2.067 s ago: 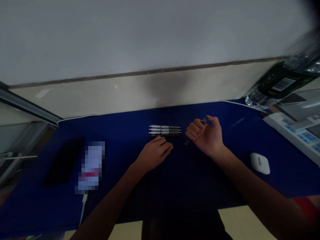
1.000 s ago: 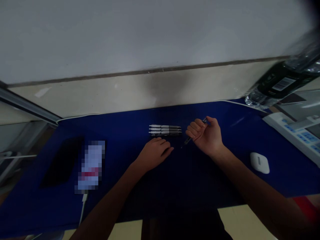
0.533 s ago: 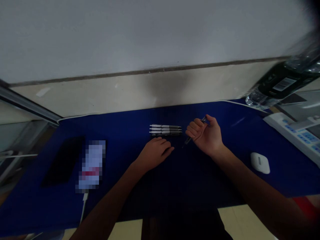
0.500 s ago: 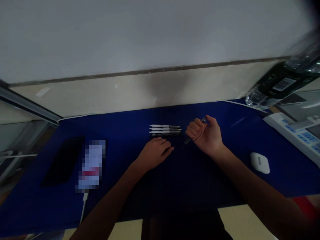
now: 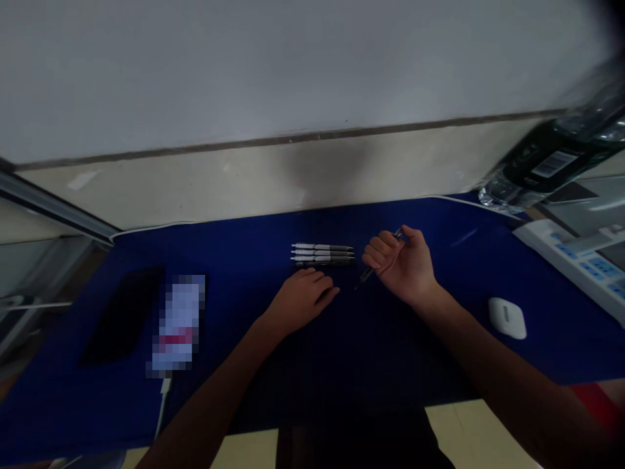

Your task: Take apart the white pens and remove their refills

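Hardly anything has moved: the right hand (image 5: 403, 264) stays clenched around a pen (image 5: 366, 274) above the mat (image 5: 234, 260). The left hand (image 5: 301, 301) rests empty, and a nudge could scatter the three pens (image 5: 322, 254) just beyond it.

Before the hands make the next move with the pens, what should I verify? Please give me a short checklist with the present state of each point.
1. The right hand grips the dark pen securely: ok, the fingers are closed around it and its lower end points down at the mat.
2. The left hand is free: ok, it rests palm down on the blue mat, with nothing seen in it.
3. The three light pens lie in a tidy row: ok, side by side and parallel.
4. The left hand is clear of the row: cannot tell, it lies very near it.
5. The tip of the dark pen is out: cannot tell, too small and dark.
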`<move>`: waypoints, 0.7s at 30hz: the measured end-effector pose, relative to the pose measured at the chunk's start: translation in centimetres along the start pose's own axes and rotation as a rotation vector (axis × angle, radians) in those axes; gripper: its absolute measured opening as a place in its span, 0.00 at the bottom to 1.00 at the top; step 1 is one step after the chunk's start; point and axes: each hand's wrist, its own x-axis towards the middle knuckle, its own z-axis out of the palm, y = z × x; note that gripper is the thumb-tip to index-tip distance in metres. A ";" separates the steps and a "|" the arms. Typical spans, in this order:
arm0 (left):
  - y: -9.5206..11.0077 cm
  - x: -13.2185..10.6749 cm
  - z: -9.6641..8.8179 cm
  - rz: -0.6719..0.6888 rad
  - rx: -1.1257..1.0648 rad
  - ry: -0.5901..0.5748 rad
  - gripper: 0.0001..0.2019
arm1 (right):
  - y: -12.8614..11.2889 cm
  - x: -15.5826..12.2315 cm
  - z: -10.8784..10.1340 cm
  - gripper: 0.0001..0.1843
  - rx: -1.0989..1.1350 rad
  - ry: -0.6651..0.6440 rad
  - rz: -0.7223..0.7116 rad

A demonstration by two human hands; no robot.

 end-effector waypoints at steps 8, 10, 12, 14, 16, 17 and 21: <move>0.0 0.0 0.1 -0.004 0.011 -0.005 0.15 | 0.0 0.1 -0.1 0.21 0.050 -0.014 0.044; 0.0 0.0 0.0 -0.003 0.016 -0.010 0.15 | 0.0 0.0 0.0 0.21 0.051 -0.014 0.047; 0.0 0.0 0.0 0.003 0.030 -0.003 0.15 | 0.0 -0.1 0.0 0.20 0.057 -0.008 0.054; 0.0 -0.1 0.0 0.010 0.048 0.016 0.15 | -0.1 -0.1 0.1 0.18 0.062 -0.003 0.071; -0.1 -0.1 0.0 0.017 0.059 0.033 0.15 | -0.2 -0.1 0.0 0.18 0.065 -0.001 0.087; -0.1 -0.1 0.0 0.017 0.061 0.038 0.15 | -0.2 -0.1 0.0 0.18 0.066 -0.002 0.091; -0.2 -0.1 0.0 0.019 0.065 0.034 0.15 | -0.3 0.0 0.0 0.18 0.054 -0.008 0.090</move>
